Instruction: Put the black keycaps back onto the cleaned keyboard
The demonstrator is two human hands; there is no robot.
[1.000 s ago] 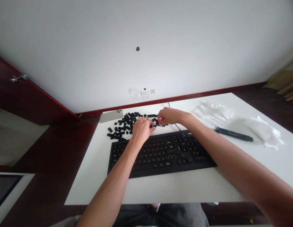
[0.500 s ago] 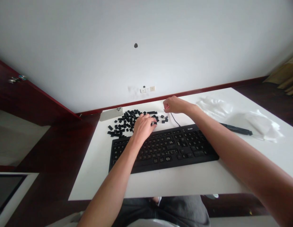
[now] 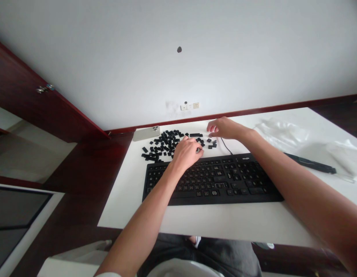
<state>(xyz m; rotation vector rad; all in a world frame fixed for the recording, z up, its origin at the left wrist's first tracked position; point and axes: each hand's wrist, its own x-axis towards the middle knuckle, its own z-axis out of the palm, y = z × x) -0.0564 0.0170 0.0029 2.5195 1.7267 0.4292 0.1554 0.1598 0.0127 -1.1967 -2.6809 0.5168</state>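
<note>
**Q:** Entry one: what is lying on the white tabletop point(image 3: 224, 219)?

**A:** Loose matte-black plastic keycaps point(image 3: 166, 144) are lying in a scattered heap, just beyond the far edge of a black full-size keyboard point(image 3: 213, 181) and beside a pale smartphone point(image 3: 146, 133).

**Q:** Handling notes?

**A:** Judging by their look, they are handling as very light, stiff little pieces, liable to skitter when nudged. The best hold is a pinch across two opposite side edges.

**Q:** Left hand point(image 3: 186, 154)?

**A:** It is reaching over the heap's right side, fingers drawn together and pointing down among the keycaps. The back of the hand is hiding the fingertips, so I cannot tell whether it is clamping one.

**Q:** Right hand point(image 3: 226, 129)?

**A:** It is hovering just beyond the rightmost keycaps, fingers loosely curled and apart, showing nothing held, near a thin black cable point(image 3: 226, 146).
</note>
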